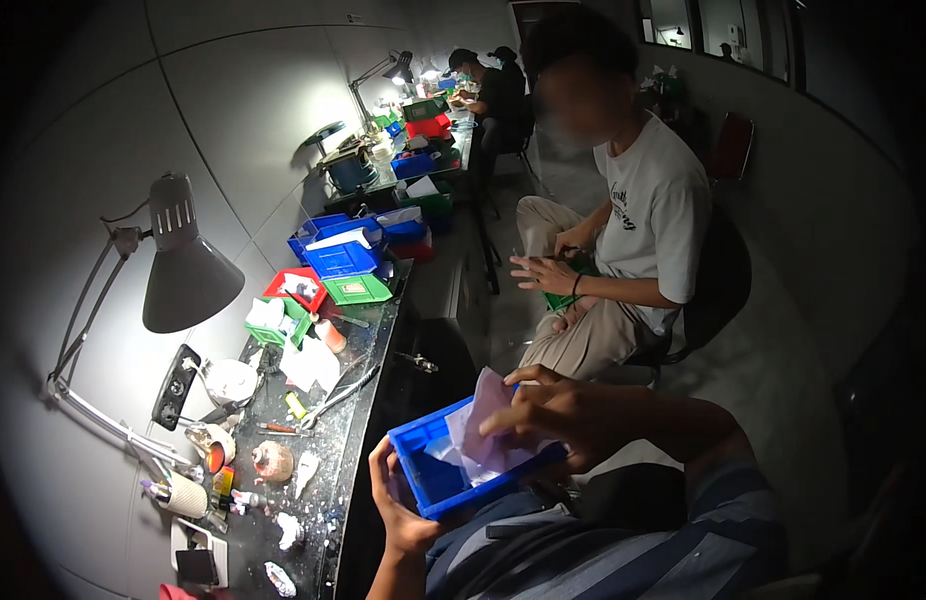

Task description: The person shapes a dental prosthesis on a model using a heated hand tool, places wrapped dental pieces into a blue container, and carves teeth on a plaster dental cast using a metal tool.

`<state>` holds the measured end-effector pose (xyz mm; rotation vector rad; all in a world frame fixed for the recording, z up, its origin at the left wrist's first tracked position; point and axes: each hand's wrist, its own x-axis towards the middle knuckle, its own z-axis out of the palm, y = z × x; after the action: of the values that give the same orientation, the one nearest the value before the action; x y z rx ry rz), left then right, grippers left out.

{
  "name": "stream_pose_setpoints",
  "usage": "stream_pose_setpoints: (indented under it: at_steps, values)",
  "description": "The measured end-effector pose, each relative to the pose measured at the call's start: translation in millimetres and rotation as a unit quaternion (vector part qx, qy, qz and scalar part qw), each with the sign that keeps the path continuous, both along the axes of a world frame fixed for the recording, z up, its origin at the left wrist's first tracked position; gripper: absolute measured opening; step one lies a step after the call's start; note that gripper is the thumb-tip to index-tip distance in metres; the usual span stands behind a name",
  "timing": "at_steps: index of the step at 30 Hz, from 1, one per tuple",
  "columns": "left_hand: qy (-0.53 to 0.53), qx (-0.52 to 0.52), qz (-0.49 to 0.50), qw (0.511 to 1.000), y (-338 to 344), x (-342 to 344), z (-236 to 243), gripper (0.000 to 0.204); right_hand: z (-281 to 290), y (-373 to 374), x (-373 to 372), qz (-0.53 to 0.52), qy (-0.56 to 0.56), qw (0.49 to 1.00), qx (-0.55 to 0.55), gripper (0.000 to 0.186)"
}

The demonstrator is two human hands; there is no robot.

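My left hand (404, 513) grips the near left side of a small blue plastic bin (420, 452), its fingers curled round the wall. The bin is tilted above my lap, just off the table's edge. Thin whitish-pink papers (471, 436) stand and lie in its right part. My right hand (568, 415) reaches over the bin's right end with its fingers bent onto the papers, pinching them. Whether anything else lies under the papers is hidden.
The dark worktable (313, 480) on my left carries pliers (333, 400), a round pot (273, 461) and scraps. A grey desk lamp (195, 270) leans over it. Stacked blue bins (345, 252) stand farther back. A seated person (653, 210) in a white shirt holds a green bin (573, 280).
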<state>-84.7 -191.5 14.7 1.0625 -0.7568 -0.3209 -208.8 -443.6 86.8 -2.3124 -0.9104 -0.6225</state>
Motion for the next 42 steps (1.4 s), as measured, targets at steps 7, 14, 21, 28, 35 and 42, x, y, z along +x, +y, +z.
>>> stream_pose_setpoints:
  at_steps: [7,14,21,28,35,42]
  values:
    - [-0.023,-0.038,-0.028,0.999,-14.1,-10.3,3.7,0.126,2.8,-15.2,-22.9,-0.066,-0.022,0.996,-0.048,0.037]
    - [-0.056,-0.043,0.014,0.997,-29.9,4.7,12.1,0.119,18.5,-36.6,-6.9,-0.053,-0.001,0.991,0.127,0.041]
    - [0.047,-0.004,-0.1,0.994,-68.8,-9.2,24.1,0.13,28.3,-66.9,-21.8,-0.063,0.014,0.972,0.228,0.046]
    - [-0.161,0.07,-0.224,0.959,-107.7,0.1,3.4,0.126,35.8,-92.0,-113.1,-0.077,-0.19,0.904,0.374,0.056]
    - [0.012,0.383,-0.237,0.893,-103.1,73.2,-146.5,0.072,3.1,-122.0,-240.3,-0.033,-0.244,0.808,0.535,0.075]
    - [0.244,0.324,-0.091,0.909,-78.0,86.1,-192.2,0.034,-20.1,-111.0,-330.5,0.019,-0.369,0.791,0.489,0.067]
